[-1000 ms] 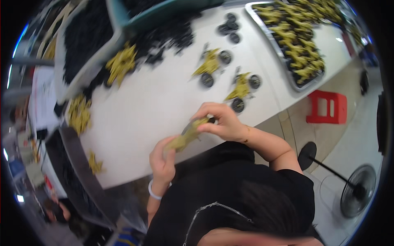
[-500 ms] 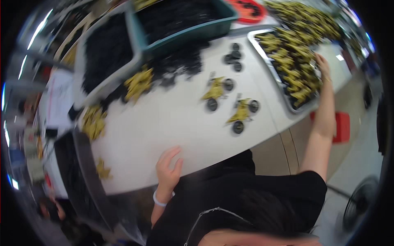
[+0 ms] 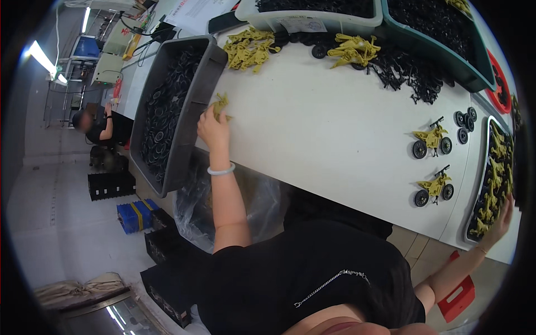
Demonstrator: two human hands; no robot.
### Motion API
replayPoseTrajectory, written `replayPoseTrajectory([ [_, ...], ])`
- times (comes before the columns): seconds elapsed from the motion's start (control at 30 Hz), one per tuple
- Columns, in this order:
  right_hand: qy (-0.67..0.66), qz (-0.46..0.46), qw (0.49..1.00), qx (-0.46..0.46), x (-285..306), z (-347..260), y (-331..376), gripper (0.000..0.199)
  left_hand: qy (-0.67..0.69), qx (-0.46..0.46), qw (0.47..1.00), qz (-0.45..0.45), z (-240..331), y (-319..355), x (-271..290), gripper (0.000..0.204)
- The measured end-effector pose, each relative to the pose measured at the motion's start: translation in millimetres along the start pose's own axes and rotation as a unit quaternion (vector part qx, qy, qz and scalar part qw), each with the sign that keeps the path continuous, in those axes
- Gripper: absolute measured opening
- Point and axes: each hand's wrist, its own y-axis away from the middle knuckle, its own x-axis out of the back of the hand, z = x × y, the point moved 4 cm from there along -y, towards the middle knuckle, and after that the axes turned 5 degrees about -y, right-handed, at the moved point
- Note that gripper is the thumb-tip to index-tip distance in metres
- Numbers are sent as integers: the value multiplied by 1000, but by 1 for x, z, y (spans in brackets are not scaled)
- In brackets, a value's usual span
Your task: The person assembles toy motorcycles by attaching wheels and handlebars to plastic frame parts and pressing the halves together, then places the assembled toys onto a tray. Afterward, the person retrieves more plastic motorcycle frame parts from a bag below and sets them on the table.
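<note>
At the left end of the table, my left hand (image 3: 214,127) closes its fingers round a small yellow toy motorcycle body (image 3: 222,102), beside the grey bin. My right hand (image 3: 501,222) is at the far right with fingers stretched out, along the edge of a metal tray (image 3: 469,230) of yellow-and-black toy motorcycles (image 3: 494,181). Two toy motorcycles with black wheels, an upper one (image 3: 431,138) and a lower one (image 3: 434,187), stand on the right part of the table. Several loose black wheels (image 3: 463,135) lie beside the upper one.
A grey bin (image 3: 192,106) of black rings stands at the left edge. White (image 3: 335,25) and green (image 3: 446,70) bins of black parts line the back. Before them lie yellow bodies (image 3: 248,49) and black pieces (image 3: 410,72). A person (image 3: 106,128) sits far left.
The view has swung left. My left hand has moved from the table's front edge to the single yellow body and closed on it. My right hand remains at the tray, fingers now straighter.
</note>
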Motion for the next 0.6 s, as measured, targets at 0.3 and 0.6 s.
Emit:
replayPoseTrajectory([
  [0.3, 133, -155, 979, 0, -176, -98, 80, 15, 307, -26, 951, 14, 56, 4, 31, 19],
  [0.6, 330, -159, 924, 107, -230, -100, 83, 16, 324, -187, 900, -225, 141, 77, 31, 34],
])
